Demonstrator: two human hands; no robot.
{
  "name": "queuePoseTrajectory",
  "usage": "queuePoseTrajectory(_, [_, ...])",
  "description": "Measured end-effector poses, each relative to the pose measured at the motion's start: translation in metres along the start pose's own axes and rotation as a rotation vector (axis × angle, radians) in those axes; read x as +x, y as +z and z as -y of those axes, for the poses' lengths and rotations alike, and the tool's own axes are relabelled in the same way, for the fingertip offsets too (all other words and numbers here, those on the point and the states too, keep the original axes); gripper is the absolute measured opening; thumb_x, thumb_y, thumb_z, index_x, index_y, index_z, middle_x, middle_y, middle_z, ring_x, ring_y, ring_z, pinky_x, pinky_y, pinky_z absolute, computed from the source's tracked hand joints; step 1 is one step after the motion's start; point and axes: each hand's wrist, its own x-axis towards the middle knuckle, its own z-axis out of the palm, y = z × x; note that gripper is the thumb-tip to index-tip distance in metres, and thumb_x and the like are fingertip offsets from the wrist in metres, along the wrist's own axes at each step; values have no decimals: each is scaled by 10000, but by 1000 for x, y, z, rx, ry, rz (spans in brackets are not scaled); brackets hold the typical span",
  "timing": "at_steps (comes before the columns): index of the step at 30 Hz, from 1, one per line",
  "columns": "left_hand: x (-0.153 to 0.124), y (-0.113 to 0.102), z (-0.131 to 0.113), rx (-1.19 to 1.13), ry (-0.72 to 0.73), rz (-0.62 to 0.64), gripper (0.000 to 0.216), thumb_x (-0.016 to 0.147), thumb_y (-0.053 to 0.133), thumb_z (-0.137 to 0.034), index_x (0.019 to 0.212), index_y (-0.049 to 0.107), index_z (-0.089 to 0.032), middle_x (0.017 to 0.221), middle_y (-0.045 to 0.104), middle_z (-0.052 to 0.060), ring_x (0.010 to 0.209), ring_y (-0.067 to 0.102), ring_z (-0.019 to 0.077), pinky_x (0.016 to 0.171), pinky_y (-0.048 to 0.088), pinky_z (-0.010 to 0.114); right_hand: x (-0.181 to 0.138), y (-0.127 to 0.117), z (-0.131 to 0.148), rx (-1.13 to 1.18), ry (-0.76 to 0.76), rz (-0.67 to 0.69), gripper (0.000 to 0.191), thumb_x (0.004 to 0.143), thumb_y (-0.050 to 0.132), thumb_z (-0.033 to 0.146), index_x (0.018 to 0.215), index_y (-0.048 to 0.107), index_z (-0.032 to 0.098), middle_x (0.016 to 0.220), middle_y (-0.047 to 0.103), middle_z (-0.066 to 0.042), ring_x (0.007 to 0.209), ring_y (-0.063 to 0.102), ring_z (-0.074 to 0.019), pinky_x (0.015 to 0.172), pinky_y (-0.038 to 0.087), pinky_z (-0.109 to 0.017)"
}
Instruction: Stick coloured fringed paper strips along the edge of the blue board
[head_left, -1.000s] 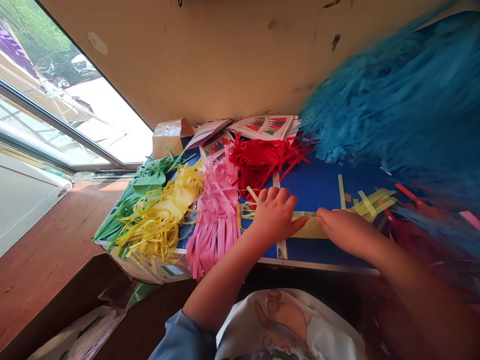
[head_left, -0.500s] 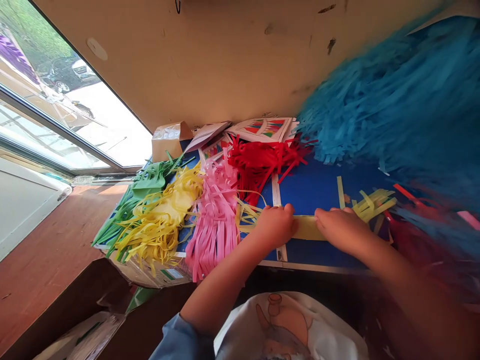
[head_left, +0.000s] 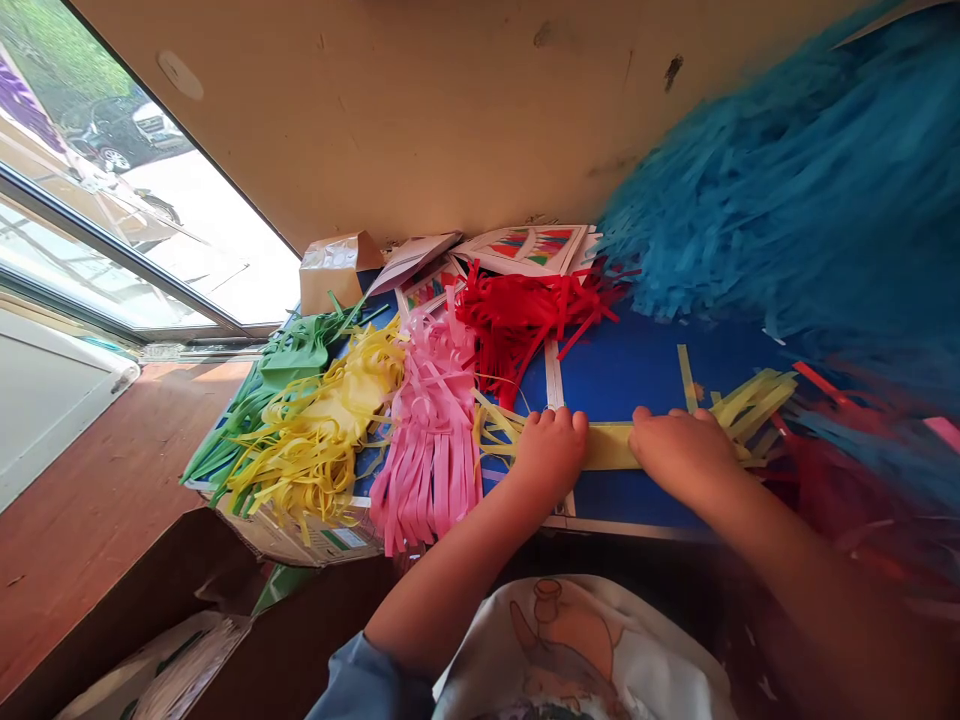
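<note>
A yellow fringed paper strip (head_left: 609,447) lies across the blue board (head_left: 622,375), stretched between my two hands. My left hand (head_left: 550,452) is curled closed on its left end, where loose yellow fringes (head_left: 496,428) spill out. On the strip's right part rests my right hand (head_left: 679,450), fingers bent over it and gripping; more yellow fringe (head_left: 752,398) fans out beyond it.
Piles of cut paper fringe lie on the board: green (head_left: 277,375), yellow (head_left: 322,425), pink (head_left: 435,425), red (head_left: 525,315). A big blue fringe mass (head_left: 787,210) fills the right. A cardboard box (head_left: 334,270) and printed sheets (head_left: 529,250) sit by the wall. Wooden floor at left.
My left hand, flat and spread a second ago, has curled closed on the strip's left end. The right hand shifted slightly up, and the strip now lies straighter between them.
</note>
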Motion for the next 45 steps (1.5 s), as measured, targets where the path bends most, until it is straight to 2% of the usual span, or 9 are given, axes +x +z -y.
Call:
queuePoseTrajectory(7, [0, 3, -3, -3, -15, -13, 168, 897, 361, -109, 948, 519, -130, 901, 592, 110, 856, 582, 250, 701, 423, 348, 9, 1, -6, 18, 26, 57, 311, 802, 305, 81, 1016, 530, 87, 782, 655, -162, 839, 631, -277, 727, 359, -365])
queuePoseTrajectory(15, [1, 3, -4, 2, -33, -14, 165, 889, 369, -103, 948, 521, -121, 916, 593, 119, 860, 582, 244, 698, 429, 342, 11, -1, 1, 17, 83, 78, 355, 788, 313, 80, 1065, 536, 71, 825, 651, -198, 904, 611, -290, 710, 389, -372])
queuePoseTrajectory(25, [4, -2, 0, 21, -40, -17, 163, 858, 395, -69, 924, 537, -116, 855, 610, 117, 810, 602, 230, 685, 450, 330, 10, 3, -4, -20, 91, -31, 323, 803, 389, 146, 1083, 536, 77, 786, 654, -175, 876, 601, -289, 770, 347, -406])
queuePoseTrajectory(29, [0, -4, -2, 42, -21, -80, 222, 888, 355, -97, 951, 564, -136, 1005, 602, 128, 984, 561, 262, 856, 422, 413, 4, 2, -2, -31, 90, -116, 346, 818, 364, 146, 1124, 510, 78, 885, 640, -185, 929, 571, -312, 778, 329, -408])
queuePoseTrajectory(32, [-11, -8, -11, 42, -20, -243, 300, 910, 306, -107, 1008, 584, -158, 1199, 561, 105, 1170, 462, 262, 1034, 274, 467, 0, 0, -1, -40, 94, -182, 403, 828, 331, 130, 1201, 475, 79, 1015, 604, -200, 987, 529, -324, 782, 321, -411])
queuePoseTrajectory(35, [-27, -11, -26, -65, 85, -339, 326, 933, 312, -210, 1161, 539, -154, 1294, 521, 76, 1237, 410, 225, 1070, 253, 402, 0, 0, -2, -46, 103, -213, 508, 837, 365, 177, 1338, 367, 98, 1065, 579, -203, 1015, 495, -341, 785, 315, -433])
queuePoseTrajectory(39, [-42, -3, -41, -210, 340, -236, 668, 903, 333, -525, 1342, 349, -23, 1422, 362, 135, 1332, 289, 219, 1073, 269, 306, 1, 5, -5, -55, 111, -220, 556, 862, 359, 204, 1406, 282, 116, 1061, 567, -202, 1016, 481, -339, 782, 308, -434])
queuePoseTrajectory(41, [-45, 4, -42, -200, 344, -171, 795, 871, 318, -617, 1359, 308, 11, 1439, 315, 165, 1350, 251, 238, 1080, 262, 321, 2, 8, -6, -55, 131, -224, 572, 854, 382, 223, 1409, 285, 124, 1060, 567, -195, 1043, 464, -345, 793, 303, -431])
queuePoseTrajectory(45, [-49, 13, -27, -137, 281, -77, 783, 851, 318, -653, 1363, 345, -60, 1442, 321, 124, 1341, 276, 249, 1073, 280, 378, 4, 9, -6, -41, 174, -246, 623, 824, 414, 265, 1416, 275, 131, 1038, 581, -181, 1061, 452, -342, 787, 308, -416])
